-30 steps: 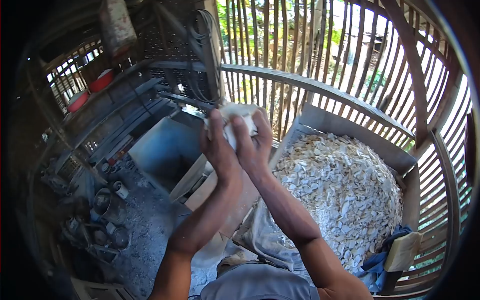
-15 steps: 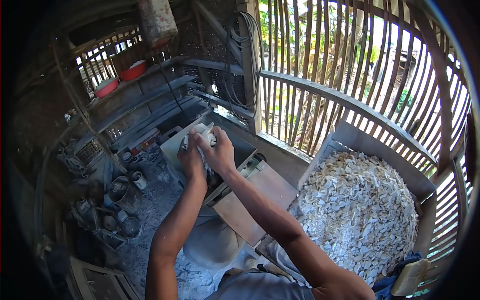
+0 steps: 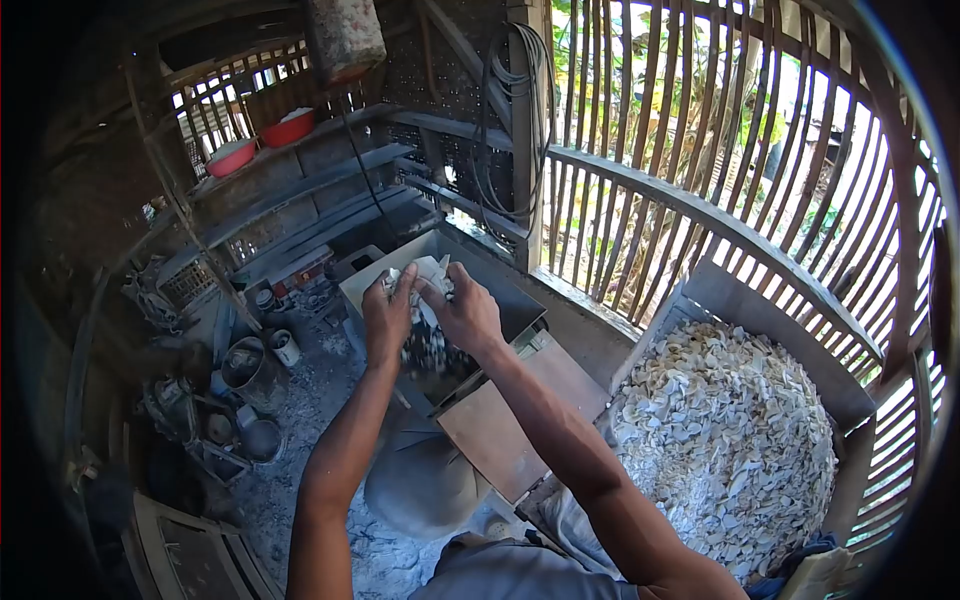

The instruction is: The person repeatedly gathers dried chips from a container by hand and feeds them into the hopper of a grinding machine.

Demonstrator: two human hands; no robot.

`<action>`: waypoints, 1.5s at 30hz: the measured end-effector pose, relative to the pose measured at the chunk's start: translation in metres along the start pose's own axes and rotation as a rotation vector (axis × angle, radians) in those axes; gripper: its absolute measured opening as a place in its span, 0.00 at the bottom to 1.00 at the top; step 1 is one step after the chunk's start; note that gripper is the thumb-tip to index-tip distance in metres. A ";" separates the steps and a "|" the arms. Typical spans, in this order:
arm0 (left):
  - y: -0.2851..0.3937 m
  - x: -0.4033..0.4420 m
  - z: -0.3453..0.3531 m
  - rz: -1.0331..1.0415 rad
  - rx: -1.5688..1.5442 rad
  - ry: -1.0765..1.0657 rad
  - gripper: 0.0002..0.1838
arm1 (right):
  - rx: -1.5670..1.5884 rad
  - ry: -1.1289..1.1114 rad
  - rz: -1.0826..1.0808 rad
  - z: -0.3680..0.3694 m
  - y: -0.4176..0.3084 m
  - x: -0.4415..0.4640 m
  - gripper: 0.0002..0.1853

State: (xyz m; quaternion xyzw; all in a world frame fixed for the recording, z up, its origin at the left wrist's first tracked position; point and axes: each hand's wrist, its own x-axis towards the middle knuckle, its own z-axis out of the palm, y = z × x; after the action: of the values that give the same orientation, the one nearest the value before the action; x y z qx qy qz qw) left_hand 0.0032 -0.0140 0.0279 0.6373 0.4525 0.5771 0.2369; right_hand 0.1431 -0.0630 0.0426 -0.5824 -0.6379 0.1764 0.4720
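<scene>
My left hand and my right hand are cupped together around a clump of dried white chips, with the thumbs toward each other. Loose white bits fall, blurred, from between the hands into an open box-shaped hopper below. Both hands are closed on the chips, above the hopper's opening. Part of the hopper's near side is hidden behind my wrists.
To the right, a large heap of similar chips lies in a wooden bin. A flat brown board adjoins the hopper. Buckets and clutter stand on the dusty floor at left. Two red basins sit on a ledge.
The hands have parted slightly over the hopper, and chips now spill down between them. The view has shifted a little, moving the surroundings to the right.
</scene>
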 end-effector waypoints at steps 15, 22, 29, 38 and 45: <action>-0.015 -0.003 -0.002 -0.025 -0.015 -0.037 0.10 | 0.035 0.089 -0.157 0.016 0.015 0.003 0.18; -0.004 -0.006 -0.005 -0.184 -0.177 -0.120 0.11 | 0.035 0.114 -0.126 0.015 0.011 0.000 0.18; -0.008 -0.008 -0.004 -0.103 -0.114 -0.122 0.13 | 0.077 0.117 -0.137 0.018 0.011 0.000 0.18; -0.001 -0.011 -0.015 -0.152 -0.092 -0.138 0.12 | 0.028 0.146 -0.168 0.021 0.003 -0.005 0.18; -0.036 -0.003 -0.029 -0.024 0.083 -0.138 0.15 | 0.064 0.149 -0.162 0.037 0.005 -0.007 0.16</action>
State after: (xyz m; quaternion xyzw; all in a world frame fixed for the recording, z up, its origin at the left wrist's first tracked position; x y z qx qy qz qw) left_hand -0.0347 -0.0061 0.0029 0.6794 0.4663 0.5095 0.2478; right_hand 0.1157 -0.0560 0.0177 -0.5249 -0.6402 0.1143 0.5492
